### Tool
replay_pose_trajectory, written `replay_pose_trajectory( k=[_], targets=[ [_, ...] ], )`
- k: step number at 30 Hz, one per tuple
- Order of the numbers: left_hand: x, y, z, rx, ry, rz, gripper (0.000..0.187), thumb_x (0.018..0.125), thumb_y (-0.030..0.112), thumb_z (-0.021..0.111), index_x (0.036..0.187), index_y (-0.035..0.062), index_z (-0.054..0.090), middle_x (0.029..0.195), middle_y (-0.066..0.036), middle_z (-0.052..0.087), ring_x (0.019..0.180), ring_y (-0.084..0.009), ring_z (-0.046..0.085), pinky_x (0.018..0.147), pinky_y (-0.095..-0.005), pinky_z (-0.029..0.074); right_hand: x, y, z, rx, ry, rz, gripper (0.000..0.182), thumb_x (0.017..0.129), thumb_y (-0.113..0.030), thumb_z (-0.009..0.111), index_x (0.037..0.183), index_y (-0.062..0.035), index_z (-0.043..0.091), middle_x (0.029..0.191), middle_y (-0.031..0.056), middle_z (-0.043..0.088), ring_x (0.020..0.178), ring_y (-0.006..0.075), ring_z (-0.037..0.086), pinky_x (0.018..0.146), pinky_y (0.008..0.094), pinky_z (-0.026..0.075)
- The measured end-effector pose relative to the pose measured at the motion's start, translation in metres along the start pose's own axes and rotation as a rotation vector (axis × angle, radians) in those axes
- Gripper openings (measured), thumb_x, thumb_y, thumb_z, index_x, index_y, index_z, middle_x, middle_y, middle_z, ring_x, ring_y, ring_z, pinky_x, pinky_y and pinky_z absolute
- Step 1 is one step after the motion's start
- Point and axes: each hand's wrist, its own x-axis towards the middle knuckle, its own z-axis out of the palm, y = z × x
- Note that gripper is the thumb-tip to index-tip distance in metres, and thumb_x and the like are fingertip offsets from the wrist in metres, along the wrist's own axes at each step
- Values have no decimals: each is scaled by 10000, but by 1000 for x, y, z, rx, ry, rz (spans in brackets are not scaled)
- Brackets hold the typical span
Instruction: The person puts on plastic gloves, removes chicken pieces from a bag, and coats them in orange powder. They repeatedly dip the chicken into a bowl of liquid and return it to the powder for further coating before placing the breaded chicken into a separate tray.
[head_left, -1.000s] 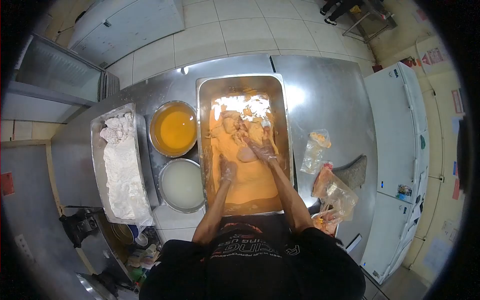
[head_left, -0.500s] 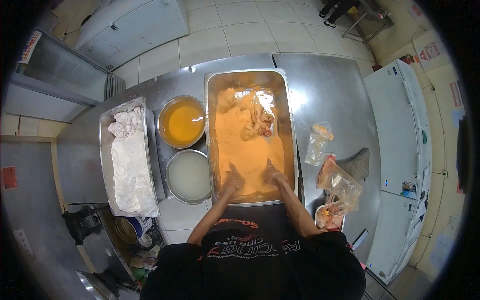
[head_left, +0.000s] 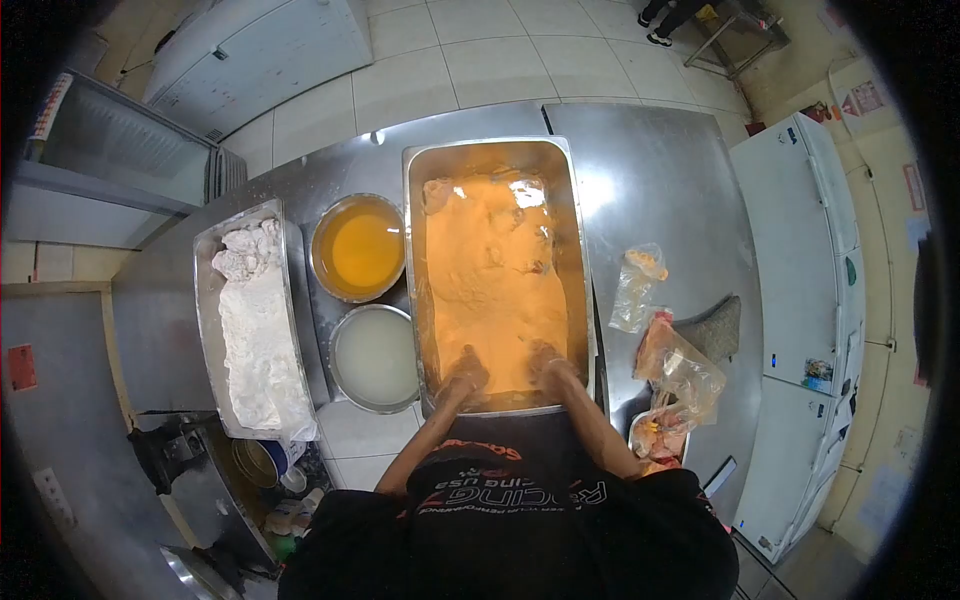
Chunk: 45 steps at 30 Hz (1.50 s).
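Observation:
A deep steel pan (head_left: 412,250) holds a bed of orange, powder-like coating (head_left: 490,310). Toward its far end, lumpy pieces (head_left: 530,225) lie mostly covered by the orange layer; their kind is hard to make out. At the near end, my left hand (head_left: 467,374) rests in the coating with its fingers apart, close to the left wall. My right hand (head_left: 550,370) is level with it near the right wall, fingers also apart and partly sunk in the orange. Neither hand shows anything held.
Left of the pan are a bowl of yellow-orange liquid (head_left: 358,248), a bowl of cloudy liquid (head_left: 373,358) and a tray of white flour (head_left: 258,350) with coated pieces. On the right lie plastic bags (head_left: 690,365), a grey cloth (head_left: 712,328) and a phone (head_left: 720,477). A person's legs (head_left: 665,22) show far off.
The orange coating has spread over the far pieces, which showed more plainly before. Both hands remain at the pan's near end, slightly shifted.

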Motion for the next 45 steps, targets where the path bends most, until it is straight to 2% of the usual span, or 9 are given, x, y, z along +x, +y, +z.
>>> replay_pose_trajectory(
  k=[2, 4, 12, 18, 23, 29, 33, 37, 45],
  targets=[
    [22, 10, 6, -82, 42, -19, 334, 742, 170, 521, 986, -57, 505, 870, -255, 577, 781, -398, 568, 732, -449, 482, 14, -1, 11, -183, 30, -242, 81, 806, -94, 586, 748, -104, 530, 686, 33, 504, 667, 160, 532, 494, 321, 455],
    [49, 21, 2, -143, 97, -5, 328, 731, 170, 524, 962, -62, 509, 846, -264, 575, 768, -409, 567, 722, -453, 484, 55, 9, 39, 833, -90, 1127, 205, 772, -135, 554, 931, -6, 559, 801, 112, 620, 740, 241, 610, 630, 354, 495],
    [119, 137, -141, 128, 628, 156, 383, 744, 161, 492, 1055, -54, 552, 1013, -266, 577, 935, -413, 546, 856, -470, 439, 186, 83, -40, -346, 171, 565, 480, 723, -254, 719, 1081, -7, 514, 956, 159, 593, 891, 277, 580, 769, 379, 482],
    [256, 123, -184, 561, 843, 194, 414, 778, 211, 480, 1115, -10, 573, 1135, -222, 556, 1081, -323, 514, 951, -438, 396, 298, 57, -44, 274, -19, 494, 871, 617, -513, 778, 1260, 0, 491, 1252, 221, 522, 1198, 331, 477, 995, 393, 395],
    [236, 134, -195, 583, 315, 99, 443, 783, 237, 486, 1155, 8, 557, 1180, -227, 550, 1134, -326, 504, 978, -428, 380, 337, 89, -106, 180, -801, 439, 935, 608, -623, 726, 1279, -18, 482, 1297, 206, 497, 1195, 331, 478, 994, 386, 391],
    [209, 105, -162, 340, 322, 75, 437, 809, 284, 477, 1142, 11, 552, 1110, -238, 575, 1085, -352, 532, 936, -442, 414, 312, 110, -11, -315, -186, -184, 924, 677, -642, 670, 1316, -21, 426, 1370, 190, 424, 1234, 325, 434, 1007, 412, 383],
    [201, 35, -92, 424, 363, 119, 551, 804, 352, 494, 1245, 22, 488, 1131, -236, 572, 1096, -377, 523, 960, -464, 389, 267, 69, -77, -245, -680, 50, 949, 705, -663, 624, 1349, -11, 376, 1326, 171, 464, 1216, 315, 451, 1016, 453, 364],
    [134, 80, -88, 540, -76, -31, 661, 827, 398, 468, 1380, 54, 358, 1258, -230, 505, 1176, -395, 463, 1001, -458, 349, 224, 51, -80, -219, -529, 343, 880, 718, -627, 639, 1296, 1, 424, 1140, 141, 557, 1085, 295, 518, 931, 396, 415],
    [122, 56, -37, -53, 278, -374, 535, 899, 379, 381, 1304, 30, 411, 1300, -238, 456, 1173, -377, 458, 990, -436, 364, 185, 22, -63, 705, -271, 835, 772, 790, -583, 603, 1189, 71, 512, 1093, 181, 595, 1026, 249, 563, 868, 323, 451]
  ],
)
